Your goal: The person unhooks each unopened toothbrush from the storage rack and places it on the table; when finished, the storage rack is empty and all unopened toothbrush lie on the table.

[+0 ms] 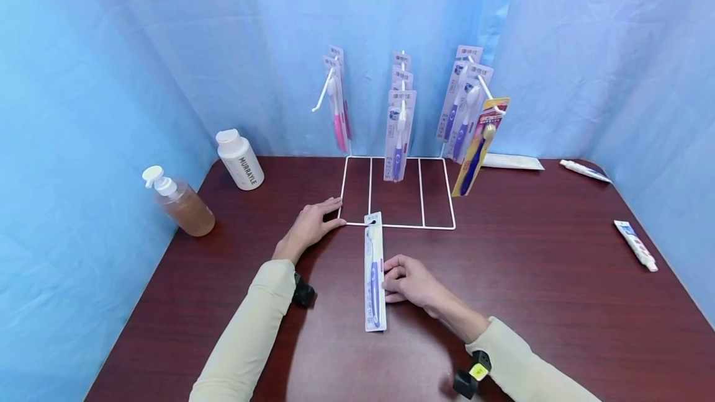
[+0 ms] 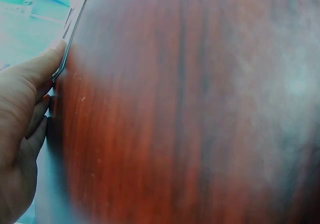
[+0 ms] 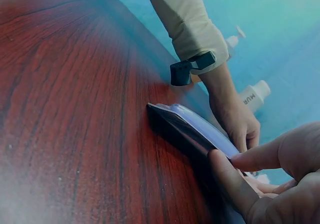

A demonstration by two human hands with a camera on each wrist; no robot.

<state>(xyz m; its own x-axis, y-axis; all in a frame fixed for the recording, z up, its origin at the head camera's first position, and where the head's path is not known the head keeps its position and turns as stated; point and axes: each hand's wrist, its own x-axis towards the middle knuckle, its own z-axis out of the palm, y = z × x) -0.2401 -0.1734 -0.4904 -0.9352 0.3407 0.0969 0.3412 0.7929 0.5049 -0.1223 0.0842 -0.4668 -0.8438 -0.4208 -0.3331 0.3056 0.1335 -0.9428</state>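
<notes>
Table (image 1: 536, 278): dark red-brown wood grain, smooth with slight sheen. Rack (image 1: 436, 226): thin white-coated wire. Toothbrush pack (image 1: 374, 272): glossy clear plastic over printed card. Pump bottle (image 1: 181, 203): translucent plastic. Backdrop (image 1: 84, 79): matt blue cloth, creased.

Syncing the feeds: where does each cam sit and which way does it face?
Head: worn high, faces forward and down at the table; both forearms, left hand, right hand show.
Left wrist: low beside the left hand, faces along the tabletop; thumb on the white wire rack.
Right wrist: low at the right hand, faces left; its fingertips on the packaged toothbrush.
Shared: head and right wrist both show that pack and the left hand.
</notes>
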